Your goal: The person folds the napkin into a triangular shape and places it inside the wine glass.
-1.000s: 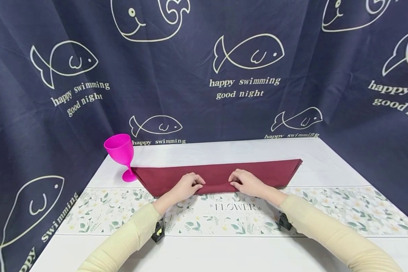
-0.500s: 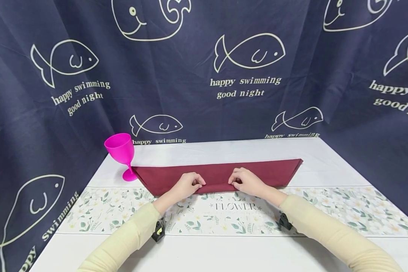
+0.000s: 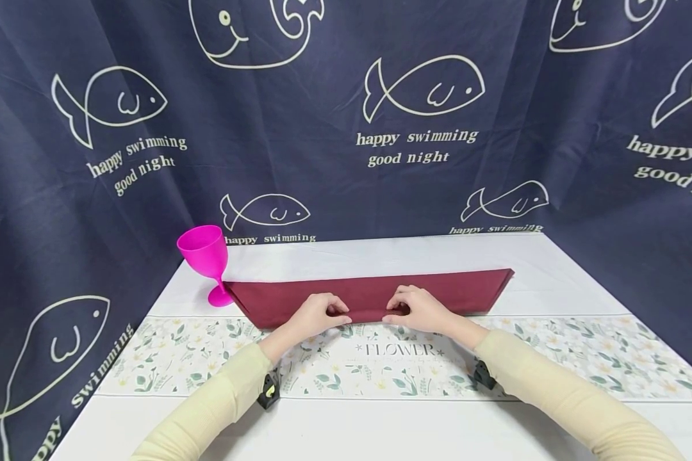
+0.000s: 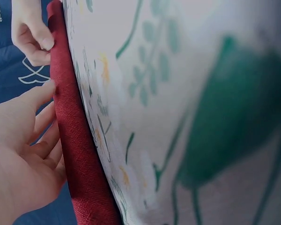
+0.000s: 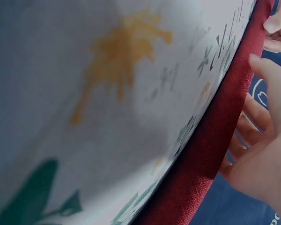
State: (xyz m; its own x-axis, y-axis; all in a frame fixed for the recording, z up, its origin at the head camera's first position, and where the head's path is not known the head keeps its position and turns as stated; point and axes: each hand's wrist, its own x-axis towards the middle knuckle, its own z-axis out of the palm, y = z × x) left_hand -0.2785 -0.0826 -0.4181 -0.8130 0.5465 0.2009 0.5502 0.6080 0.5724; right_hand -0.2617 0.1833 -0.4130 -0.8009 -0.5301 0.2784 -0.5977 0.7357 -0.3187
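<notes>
Over the far edge of a floral runner (image 3: 380, 378) lies a folded maroon cloth (image 3: 366, 293). The left hand (image 3: 317, 312) and right hand (image 3: 421, 308) touch its near edge either side of centre, presumably for even control; whether these 2 pinch it cannot be told.

Navy curtains (image 3: 323, 141) printed with pale fish (image 3: 438, 96) and the words "happy swimming good night" lined three sides of a white desk (image 3: 352, 429). A floral band (image 3: 375, 378) crossed its top.

Red cloth (image 3: 369, 294) — matt, woven (slightly rough), smooth plastic-looking goblet (image 3: 206, 257), matt fabric curtain (image 3: 317, 141)
</notes>
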